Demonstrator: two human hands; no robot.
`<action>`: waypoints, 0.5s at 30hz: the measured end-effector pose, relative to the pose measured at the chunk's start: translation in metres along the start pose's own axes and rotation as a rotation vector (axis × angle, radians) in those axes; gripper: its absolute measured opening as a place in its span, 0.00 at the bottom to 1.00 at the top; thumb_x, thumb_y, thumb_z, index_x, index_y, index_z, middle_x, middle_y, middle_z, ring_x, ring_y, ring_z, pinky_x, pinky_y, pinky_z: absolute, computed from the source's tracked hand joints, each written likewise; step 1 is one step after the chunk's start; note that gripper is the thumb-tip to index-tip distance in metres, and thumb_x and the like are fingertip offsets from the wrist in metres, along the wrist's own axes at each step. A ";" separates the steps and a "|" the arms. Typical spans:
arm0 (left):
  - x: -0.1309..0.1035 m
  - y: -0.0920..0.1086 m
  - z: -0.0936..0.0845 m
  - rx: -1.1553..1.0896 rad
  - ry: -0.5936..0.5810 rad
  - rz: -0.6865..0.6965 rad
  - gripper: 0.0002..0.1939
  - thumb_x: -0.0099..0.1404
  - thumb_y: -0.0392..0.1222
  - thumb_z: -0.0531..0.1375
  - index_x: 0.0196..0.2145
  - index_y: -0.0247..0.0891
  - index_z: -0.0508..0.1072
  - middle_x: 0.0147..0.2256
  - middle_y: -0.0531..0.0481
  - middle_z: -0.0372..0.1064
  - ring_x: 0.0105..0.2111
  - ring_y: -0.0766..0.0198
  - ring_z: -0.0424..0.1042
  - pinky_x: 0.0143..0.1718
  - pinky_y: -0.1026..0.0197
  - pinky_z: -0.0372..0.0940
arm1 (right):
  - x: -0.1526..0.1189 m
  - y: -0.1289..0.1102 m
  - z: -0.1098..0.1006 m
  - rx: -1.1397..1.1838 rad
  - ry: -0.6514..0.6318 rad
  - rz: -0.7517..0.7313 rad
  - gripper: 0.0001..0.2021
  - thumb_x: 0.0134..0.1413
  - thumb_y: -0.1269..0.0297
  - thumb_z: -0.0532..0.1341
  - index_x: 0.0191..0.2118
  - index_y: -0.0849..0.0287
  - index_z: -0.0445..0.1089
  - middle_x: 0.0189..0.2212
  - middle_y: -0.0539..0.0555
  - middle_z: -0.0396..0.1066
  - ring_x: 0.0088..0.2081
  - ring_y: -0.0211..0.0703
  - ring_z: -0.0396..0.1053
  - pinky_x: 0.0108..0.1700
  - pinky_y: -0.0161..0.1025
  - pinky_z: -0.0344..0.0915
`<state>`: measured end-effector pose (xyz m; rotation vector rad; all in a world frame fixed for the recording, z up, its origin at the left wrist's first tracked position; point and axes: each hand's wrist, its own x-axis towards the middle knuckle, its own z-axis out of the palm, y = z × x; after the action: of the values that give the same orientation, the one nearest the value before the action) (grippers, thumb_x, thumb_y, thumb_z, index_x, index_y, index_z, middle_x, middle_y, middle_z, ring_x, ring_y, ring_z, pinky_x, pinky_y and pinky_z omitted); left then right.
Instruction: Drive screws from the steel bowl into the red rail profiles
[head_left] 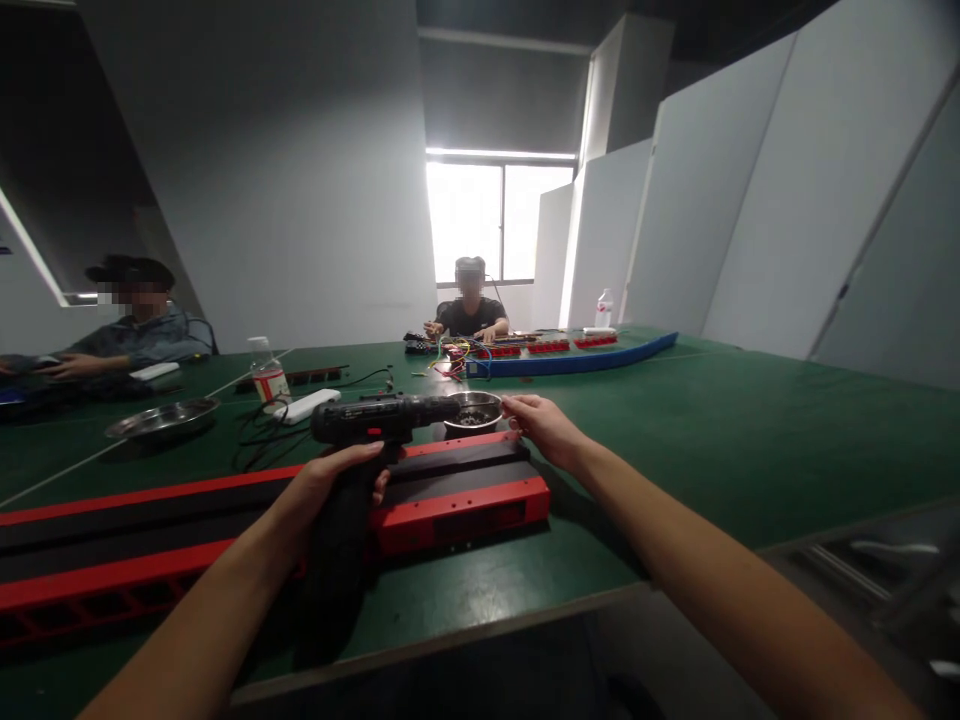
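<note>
My left hand (337, 478) is wrapped round the grip of a black power drill (360, 420), which lies level and points right above a long red and black housing (465, 490). My right hand (536, 420) is pinched at the tip of the drill's bit, beside a metal bowl (471, 425) of small dark parts. Whatever the right fingers hold is too small to make out. The housing rests on the green table (720, 440) and runs off to the left.
A metal dish (163, 418), a bottle (268, 375), a white device (307, 405) and black cables are at the left. A long blue piece (577, 362), red strips and wires lie at the back. One person (471, 305) sits behind them, another (142, 320) at left.
</note>
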<state>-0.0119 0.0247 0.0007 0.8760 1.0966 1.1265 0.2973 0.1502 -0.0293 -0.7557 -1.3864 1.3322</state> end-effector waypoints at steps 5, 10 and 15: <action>0.003 -0.003 -0.005 0.009 -0.012 -0.017 0.14 0.60 0.44 0.68 0.38 0.30 0.78 0.27 0.44 0.73 0.23 0.63 0.73 0.24 0.65 0.70 | -0.001 0.001 0.000 -0.022 -0.033 -0.015 0.21 0.45 0.48 0.73 0.35 0.62 0.73 0.26 0.48 0.65 0.24 0.32 0.57 0.26 0.35 0.55; -0.004 0.001 0.006 -0.019 0.044 -0.016 0.09 0.60 0.40 0.67 0.35 0.29 0.77 0.26 0.43 0.73 0.22 0.64 0.73 0.23 0.66 0.71 | -0.001 -0.001 -0.002 0.038 -0.080 0.021 0.20 0.45 0.51 0.74 0.36 0.61 0.74 0.25 0.47 0.64 0.25 0.32 0.57 0.26 0.34 0.55; -0.009 0.004 0.012 -0.012 0.051 -0.019 0.07 0.60 0.39 0.66 0.31 0.29 0.77 0.26 0.42 0.73 0.22 0.64 0.73 0.24 0.66 0.72 | 0.000 -0.002 -0.005 0.091 -0.088 0.068 0.17 0.45 0.56 0.74 0.38 0.59 0.74 0.28 0.48 0.67 0.26 0.33 0.60 0.28 0.34 0.59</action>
<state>-0.0021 0.0172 0.0090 0.8292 1.1365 1.1440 0.3026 0.1510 -0.0279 -0.6955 -1.3692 1.4864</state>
